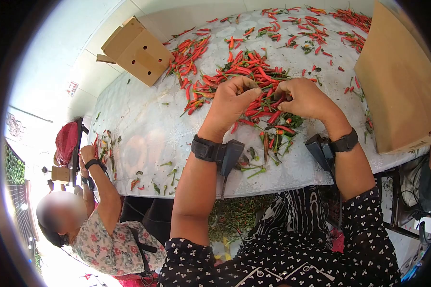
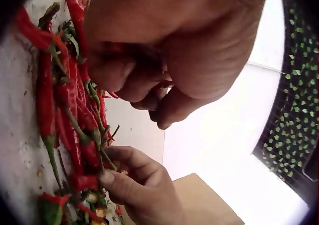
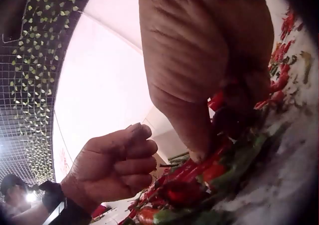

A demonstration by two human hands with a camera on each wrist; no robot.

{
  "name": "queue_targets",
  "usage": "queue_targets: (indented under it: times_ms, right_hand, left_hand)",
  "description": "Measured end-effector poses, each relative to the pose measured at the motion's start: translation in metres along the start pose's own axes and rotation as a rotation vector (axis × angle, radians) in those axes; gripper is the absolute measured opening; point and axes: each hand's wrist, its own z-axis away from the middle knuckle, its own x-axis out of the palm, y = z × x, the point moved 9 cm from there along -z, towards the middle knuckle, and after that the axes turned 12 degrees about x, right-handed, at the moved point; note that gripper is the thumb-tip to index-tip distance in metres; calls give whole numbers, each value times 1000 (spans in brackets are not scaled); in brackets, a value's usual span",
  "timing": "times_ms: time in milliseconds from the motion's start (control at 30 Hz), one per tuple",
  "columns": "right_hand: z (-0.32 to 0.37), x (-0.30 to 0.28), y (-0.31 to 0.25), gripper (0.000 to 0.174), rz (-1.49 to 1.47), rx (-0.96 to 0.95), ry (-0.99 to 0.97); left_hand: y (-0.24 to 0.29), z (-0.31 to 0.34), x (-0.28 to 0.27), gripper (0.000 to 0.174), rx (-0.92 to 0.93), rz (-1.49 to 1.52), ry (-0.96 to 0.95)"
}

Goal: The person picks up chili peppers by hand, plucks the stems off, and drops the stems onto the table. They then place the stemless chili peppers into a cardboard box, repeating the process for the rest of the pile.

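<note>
My left hand (image 1: 231,103) is over the near side of a heap of red chili peppers (image 1: 261,71) on the covered table. Its fingers are curled, the thumb close to the fingertips, and no pepper shows clearly in its grip. Just right of it, at the same heap, is my right hand (image 1: 307,98). In the left wrist view, the right thumb and forefinger pinch a chili pepper by its green stem (image 2: 108,160). Under the right thumb in the right wrist view lie red peppers (image 3: 182,192) and green leaves; the palm hides part of them.
Cardboard boxes stand at the back left (image 1: 141,52) and right (image 1: 397,81). More chili peppers (image 1: 189,52) spread across the far tablecloth (image 1: 139,110). Loose green stems (image 1: 256,172) lie near the front edge. Another person (image 1: 115,239) sits at left, hands by the table.
</note>
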Motion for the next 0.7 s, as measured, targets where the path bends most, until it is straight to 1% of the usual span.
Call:
queue_targets:
  times_ms: [100, 167, 200, 267, 300, 400, 467, 533, 600, 667, 700]
  right_hand:
    - [0, 2, 2, 25, 4, -17, -25]
    - [-2, -1, 0, 25, -169, -64, -24]
    - [-2, -2, 1, 25, -168, -64, -24]
    - [-3, -4, 4, 24, -425, -31, -92]
    - [-3, -5, 5, 24, -424, -32, -93]
    - [-3, -11, 5, 23, -488, -32, -77]
    - [-1, -18, 5, 19, -558, -36, -26]
    - [1, -23, 6, 18, -569, -15, 7]
    - [-1, -25, 10, 18, -580, 6, 40]
    - [-2, -29, 9, 16, -594, -61, 116]
    - [-2, -29, 8, 16, -594, -61, 116]
  left_hand:
    - [0, 1, 0, 5, -10, -78, -29]
    - [-1, 1, 0, 7, -30, -113, -44]
    - [-2, 2, 1, 8, -26, -146, -56]
    - [-1, 2, 1, 10, -20, -177, -65]
    - [-1, 2, 0, 11, -32, -188, -66]
    - [1, 3, 0, 13, -33, -225, -68]
    - [3, 3, 0, 14, -20, -250, -70]
    - [0, 3, 2, 16, -46, -288, -115]
    - [3, 3, 4, 17, -27, -310, -134]
    - [4, 3, 6, 18, -7, -332, -155]
    - [4, 3, 4, 18, -2, -325, -141]
